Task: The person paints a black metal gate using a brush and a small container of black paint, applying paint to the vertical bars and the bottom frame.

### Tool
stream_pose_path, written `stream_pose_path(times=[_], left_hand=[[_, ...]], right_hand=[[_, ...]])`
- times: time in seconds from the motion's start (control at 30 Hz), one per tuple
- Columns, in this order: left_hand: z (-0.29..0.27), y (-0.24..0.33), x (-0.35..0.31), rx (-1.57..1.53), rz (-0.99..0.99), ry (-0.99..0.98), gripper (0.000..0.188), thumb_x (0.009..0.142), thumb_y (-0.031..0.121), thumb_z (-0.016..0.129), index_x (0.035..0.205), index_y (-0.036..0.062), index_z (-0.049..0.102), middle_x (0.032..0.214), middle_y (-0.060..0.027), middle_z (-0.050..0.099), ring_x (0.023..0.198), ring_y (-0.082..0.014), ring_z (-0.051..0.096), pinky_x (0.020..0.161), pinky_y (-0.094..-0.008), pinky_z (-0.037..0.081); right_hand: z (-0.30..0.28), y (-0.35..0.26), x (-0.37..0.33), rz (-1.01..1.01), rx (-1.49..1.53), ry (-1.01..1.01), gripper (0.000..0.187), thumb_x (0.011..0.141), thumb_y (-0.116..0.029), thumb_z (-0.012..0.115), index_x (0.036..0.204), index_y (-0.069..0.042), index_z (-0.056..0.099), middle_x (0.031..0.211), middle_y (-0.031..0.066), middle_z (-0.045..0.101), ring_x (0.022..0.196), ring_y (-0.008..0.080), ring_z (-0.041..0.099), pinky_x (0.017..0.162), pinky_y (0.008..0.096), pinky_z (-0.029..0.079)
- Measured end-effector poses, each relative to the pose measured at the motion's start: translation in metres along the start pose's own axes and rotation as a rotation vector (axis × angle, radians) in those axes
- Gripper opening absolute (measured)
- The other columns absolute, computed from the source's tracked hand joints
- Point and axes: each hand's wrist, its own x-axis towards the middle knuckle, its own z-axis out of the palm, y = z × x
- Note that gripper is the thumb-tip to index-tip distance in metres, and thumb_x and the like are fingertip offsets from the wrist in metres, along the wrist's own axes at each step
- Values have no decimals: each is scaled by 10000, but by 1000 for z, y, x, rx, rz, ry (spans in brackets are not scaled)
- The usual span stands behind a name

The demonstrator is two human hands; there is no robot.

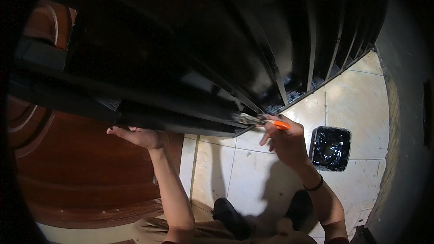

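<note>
Head view: right hand (285, 140) grip around orange-handled brush (260, 120), left hand (138, 136) flat-open under black gate (181, 63).

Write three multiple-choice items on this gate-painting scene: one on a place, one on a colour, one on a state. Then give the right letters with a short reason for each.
1. Where does the square paint container stand?
A. On the tiled floor by the person's right side
B. On the wooden door
C. Hung from the gate bars

2. What colour is the handle of the paintbrush?
A. Blue
B. Orange
C. Green

3. What is the left hand doing?
A. Holding a second brush
B. Resting in a pocket
C. Touching the lower edge of the black metal gate

Answers:
1. A, it sits on the pale tiled floor to the right of the right hand.
2. B, an orange handle end shows above the right hand's grip.
3. C, its fingers lie against the gate's underside with nothing in them.
</note>
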Motion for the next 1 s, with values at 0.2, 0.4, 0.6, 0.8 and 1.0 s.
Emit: stream_pose_path(times=[0.2, 0.4, 0.6, 0.8, 1.0], left_hand=[[50, 5, -11, 163, -7, 330, 960, 913, 848, 186, 1582, 164, 267, 1551, -62, 350, 1423, -294, 347, 1234, -484, 252], [42, -3, -11, 130, 8, 388, 989, 922, 837, 161, 1590, 108, 199, 1617, -119, 222, 1470, -296, 262, 1249, -466, 190], [46, 1, -16, 471, 113, 461, 961, 982, 759, 104, 1604, 34, 7, 1681, -137, -7, 1553, -244, 58, 1279, -412, 2], [66, 4, -18, 253, 69, 432, 934, 990, 742, 85, 1603, 54, -68, 1683, -114, -72, 1557, -232, 5, 1279, -416, -10], [64, 1, -21, 380, 124, 381, 886, 1004, 716, 70, 1586, 98, -184, 1677, -89, -144, 1556, -210, -38, 1273, -406, -35]], right_hand=[[21, -50, 31, -243, 72, -127, 452, 1039, -302, 573, 1234, 105, 592, 889, 146, 748, 655, 139, 722, 483, 215, 524], [-3, 61, 14, -9, -47, 29, 202, 1018, -183, 587, 1133, -35, 659, 826, 126, 743, 682, 157, 750, 576, 269, 593], [7, 17, 22, -134, -55, -86, 287, 1012, -172, 600, 1177, 61, 620, 1042, 161, 741, 679, 146, 741, 548, 237, 566], [35, -87, 44, -190, 364, -94, 485, 1032, -315, 572, 1158, 153, 604, 967, 206, 738, 633, 182, 721, 452, 219, 510], [10, -25, 27, 133, 256, -66, 362, 1030, -257, 548, 1143, 79, 621, 976, 146, 743, 677, 103, 704, 486, 187, 503]])
